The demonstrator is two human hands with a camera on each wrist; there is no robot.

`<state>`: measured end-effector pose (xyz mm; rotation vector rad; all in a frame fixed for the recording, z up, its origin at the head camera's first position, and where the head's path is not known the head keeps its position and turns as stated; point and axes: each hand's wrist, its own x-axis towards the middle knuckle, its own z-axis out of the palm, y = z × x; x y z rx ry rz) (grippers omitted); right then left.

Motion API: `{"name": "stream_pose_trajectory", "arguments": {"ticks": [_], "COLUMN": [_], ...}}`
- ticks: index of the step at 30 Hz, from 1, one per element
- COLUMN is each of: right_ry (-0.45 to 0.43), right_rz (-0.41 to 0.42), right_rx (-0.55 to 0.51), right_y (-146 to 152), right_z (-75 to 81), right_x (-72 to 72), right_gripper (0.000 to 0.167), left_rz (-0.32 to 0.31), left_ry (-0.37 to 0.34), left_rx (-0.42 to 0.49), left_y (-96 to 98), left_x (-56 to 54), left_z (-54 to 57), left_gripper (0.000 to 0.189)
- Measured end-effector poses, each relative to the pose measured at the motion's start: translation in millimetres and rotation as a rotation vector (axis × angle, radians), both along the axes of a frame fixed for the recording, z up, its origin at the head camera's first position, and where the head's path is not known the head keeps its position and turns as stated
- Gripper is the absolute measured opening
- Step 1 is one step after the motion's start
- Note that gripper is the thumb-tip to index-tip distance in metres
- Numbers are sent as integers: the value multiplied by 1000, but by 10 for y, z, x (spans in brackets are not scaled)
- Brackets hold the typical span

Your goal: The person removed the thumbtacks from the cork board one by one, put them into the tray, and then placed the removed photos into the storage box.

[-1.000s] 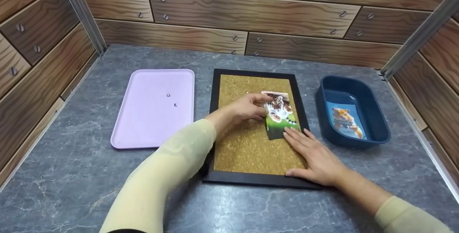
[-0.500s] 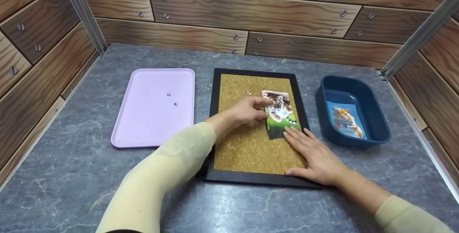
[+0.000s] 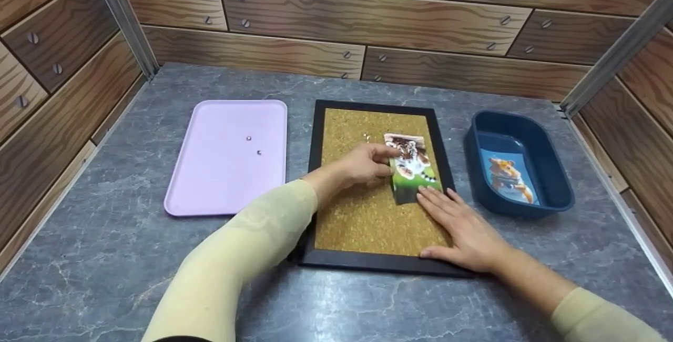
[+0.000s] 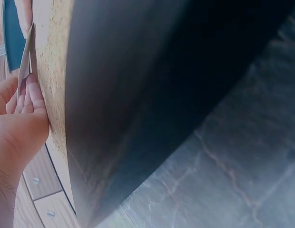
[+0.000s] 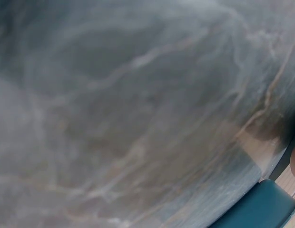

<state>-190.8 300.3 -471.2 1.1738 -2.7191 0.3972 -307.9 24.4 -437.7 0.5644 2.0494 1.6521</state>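
A picture card (image 3: 413,179) with a tiger and a ring-tailed animal lies on the right part of a black-framed cork board (image 3: 357,226). My left hand (image 3: 363,164) pinches the card's left edge, index finger over its face. In the left wrist view, the left hand (image 4: 19,123) has fingers behind the card (image 4: 24,59), whose edge stands away from the cork. My right hand (image 3: 462,231) lies flat with straight fingers, the tips on the card's lower right corner and the thumb on the frame. In the right wrist view only a sliver of a finger shows.
Left of the board lies a lilac tray (image 3: 221,184) with two small shiny pieces. A dark blue bin (image 3: 549,173) on the right holds a hamster picture (image 3: 509,176). Tiny bright bits (image 3: 366,137) sit on the cork. Wood-patterned walls (image 3: 294,16) enclose the grey table (image 3: 105,258).
Both hands and the card keep nearly the same places on the board. The left hand's fingertips have shifted very slightly, and the whole view drifts a little.
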Motion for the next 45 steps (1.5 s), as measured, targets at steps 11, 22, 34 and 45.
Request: {"name": "stream_pose_trajectory", "arguments": {"ticks": [11,22,34,45], "right_ry": [-1,13,5,4], "right_rz": [-1,-1,-2,-23], "right_rx": [-3,4,2,7], "right_y": [2,-7,-18,10], "right_z": [-1,-25,-5,6], "right_x": [7,36,26,44], "right_gripper": [103,103,103,106], "left_rz": [-6,14,34,45], "left_ry": [-9,-13,4,-3], "left_rx": [-7,-10,6,21], "left_y": [-13,2,2,42], "left_x": [3,45,47,42], "left_z": [3,-20,-25,-7], "left_gripper": [53,56,59,60]}}
